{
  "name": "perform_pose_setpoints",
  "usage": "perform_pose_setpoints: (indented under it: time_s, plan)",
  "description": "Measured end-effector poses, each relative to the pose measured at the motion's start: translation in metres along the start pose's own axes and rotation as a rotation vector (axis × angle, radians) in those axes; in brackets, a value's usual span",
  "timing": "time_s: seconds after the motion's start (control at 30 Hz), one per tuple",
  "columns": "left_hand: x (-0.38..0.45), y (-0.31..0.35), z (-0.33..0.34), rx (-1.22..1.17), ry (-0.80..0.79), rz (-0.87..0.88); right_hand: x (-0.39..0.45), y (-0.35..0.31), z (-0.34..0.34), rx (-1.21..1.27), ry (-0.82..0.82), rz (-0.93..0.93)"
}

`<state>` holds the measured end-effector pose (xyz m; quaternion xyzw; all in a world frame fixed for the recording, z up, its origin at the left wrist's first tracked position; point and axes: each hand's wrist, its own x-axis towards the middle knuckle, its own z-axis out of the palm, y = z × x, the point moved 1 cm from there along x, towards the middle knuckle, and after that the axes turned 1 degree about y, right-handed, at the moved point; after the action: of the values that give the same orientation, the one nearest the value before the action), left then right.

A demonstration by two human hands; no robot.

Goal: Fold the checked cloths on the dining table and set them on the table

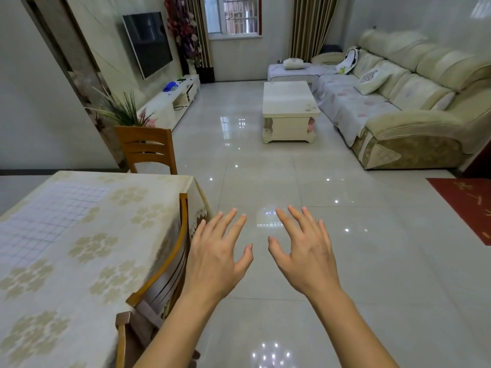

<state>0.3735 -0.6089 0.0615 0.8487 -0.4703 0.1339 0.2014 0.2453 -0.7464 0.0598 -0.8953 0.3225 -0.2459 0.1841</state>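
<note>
Hovering over the tiled floor, left hand [216, 257] and right hand [305, 254] hold nothing, fingers [229, 221] spread; the checked cloth [47, 216] lies flat on the table [119, 261], leftward, nearer the left hand

The cloth [50, 213] is white with thin purple checks. Under it, the tablecloth [111, 251] is cream with beige flower clusters. The chairs [147, 148] are honey-brown wood. The floor [265, 181] is glossy pale grey tile, the mat [465, 205] red with gold marks, the sofa [414, 102] cream.
</note>
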Motion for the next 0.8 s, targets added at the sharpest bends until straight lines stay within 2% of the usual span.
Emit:
perform_pose_setpoints:
  time_s: [0.37, 0.8]
  plan:
    - [0.1, -0.036, 0.064, -0.002, -0.032, -0.016, 0.103, 0.034, 0.049, -0.022, -0.042, 0.0]
    - [0.3, -0.152, 0.116, -0.041, 0.0, -0.041, 0.32, 0.009, 0.125, -0.047, -0.041, -0.008]
